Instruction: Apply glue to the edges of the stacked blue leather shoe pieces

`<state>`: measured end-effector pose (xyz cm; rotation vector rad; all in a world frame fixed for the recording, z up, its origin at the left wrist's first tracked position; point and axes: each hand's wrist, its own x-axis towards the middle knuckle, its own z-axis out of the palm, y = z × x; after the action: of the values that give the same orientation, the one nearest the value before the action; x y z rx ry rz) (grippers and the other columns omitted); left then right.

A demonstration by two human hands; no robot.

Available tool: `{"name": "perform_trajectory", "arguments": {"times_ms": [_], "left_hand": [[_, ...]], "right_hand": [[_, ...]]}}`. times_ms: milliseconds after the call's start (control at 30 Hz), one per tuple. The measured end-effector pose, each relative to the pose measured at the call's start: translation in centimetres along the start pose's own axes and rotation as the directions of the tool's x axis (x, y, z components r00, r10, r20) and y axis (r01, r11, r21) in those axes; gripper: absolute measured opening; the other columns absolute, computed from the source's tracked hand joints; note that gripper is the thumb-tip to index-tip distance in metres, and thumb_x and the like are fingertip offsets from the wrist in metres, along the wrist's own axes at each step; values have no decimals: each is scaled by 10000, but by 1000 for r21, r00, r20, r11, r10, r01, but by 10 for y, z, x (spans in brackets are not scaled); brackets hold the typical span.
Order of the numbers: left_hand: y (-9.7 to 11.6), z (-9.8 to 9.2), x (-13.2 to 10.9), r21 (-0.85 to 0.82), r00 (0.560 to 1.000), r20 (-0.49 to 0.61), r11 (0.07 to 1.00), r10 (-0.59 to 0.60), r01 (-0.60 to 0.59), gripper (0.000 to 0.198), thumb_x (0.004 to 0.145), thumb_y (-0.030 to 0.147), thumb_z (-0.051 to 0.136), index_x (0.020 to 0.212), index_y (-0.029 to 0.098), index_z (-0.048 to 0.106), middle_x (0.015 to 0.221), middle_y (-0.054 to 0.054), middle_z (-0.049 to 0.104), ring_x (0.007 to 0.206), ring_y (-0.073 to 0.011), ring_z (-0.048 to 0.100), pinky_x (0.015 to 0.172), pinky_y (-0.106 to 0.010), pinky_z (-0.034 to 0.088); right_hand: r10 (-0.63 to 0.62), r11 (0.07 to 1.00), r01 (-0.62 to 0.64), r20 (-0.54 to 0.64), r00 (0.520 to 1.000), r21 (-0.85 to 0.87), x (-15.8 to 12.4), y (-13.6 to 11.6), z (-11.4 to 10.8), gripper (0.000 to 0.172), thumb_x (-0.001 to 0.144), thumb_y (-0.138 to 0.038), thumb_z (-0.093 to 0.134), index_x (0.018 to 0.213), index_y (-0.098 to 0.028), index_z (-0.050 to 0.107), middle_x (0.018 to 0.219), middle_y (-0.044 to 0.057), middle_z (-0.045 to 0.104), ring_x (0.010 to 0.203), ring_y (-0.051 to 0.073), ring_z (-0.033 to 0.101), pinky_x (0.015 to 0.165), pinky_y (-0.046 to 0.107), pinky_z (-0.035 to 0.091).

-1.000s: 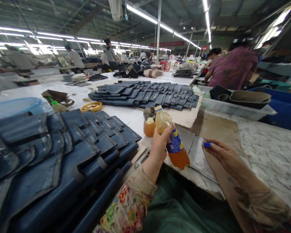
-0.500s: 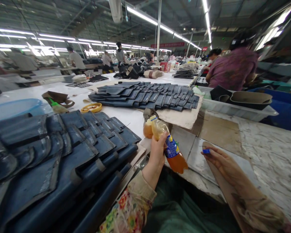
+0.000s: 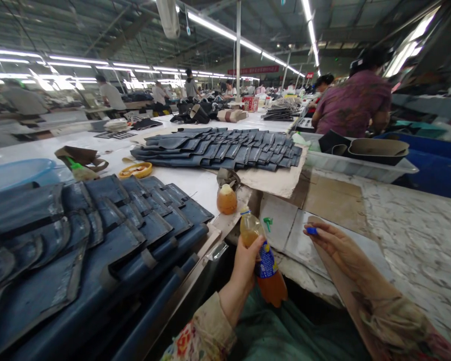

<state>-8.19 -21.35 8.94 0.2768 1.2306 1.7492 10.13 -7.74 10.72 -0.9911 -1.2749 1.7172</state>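
My left hand (image 3: 247,263) is wrapped round a clear plastic bottle (image 3: 272,288) of orange liquid with a blue label. The bottle is uncapped and leans slightly, its neck up and its base over my lap. Between the fingertips of my right hand (image 3: 332,245) is a small blue bottle cap (image 3: 311,230), held apart from the bottle over the table's edge. Just beyond the bottle stands a round orange container (image 3: 226,199) with a pale top. A small green plastic piece (image 3: 268,222) lies on the boards to the bottle's right.
Overlapping dark blue panels (image 3: 124,215) cover the left of the table, and another stack (image 3: 218,148) lies farther back. A yellow ring-shaped dish (image 3: 135,170) and blue basin (image 3: 20,170) are at left. A clear plastic bin (image 3: 361,161) stands at right, near a person in purple (image 3: 351,103).
The bottle in my left hand has come down and closer to me, and it stands more upright. It no longer overlaps the orange container. My right hand still pinches the cap.
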Motion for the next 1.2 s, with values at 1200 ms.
{"name": "perform_trajectory", "arguments": {"times_ms": [1200], "left_hand": [[11,2,-34,444,652,713,885,-257,-137,722,639,394,782,1234,128,472,1102,-82,571,978,-179,518,885,-300,411]], "right_hand": [[63,375,749,821,567,-546,-48,-111,21,397,919,-391,491,1200,-132,597,1125,117,646,1043,188,591,908,303,443]]}}
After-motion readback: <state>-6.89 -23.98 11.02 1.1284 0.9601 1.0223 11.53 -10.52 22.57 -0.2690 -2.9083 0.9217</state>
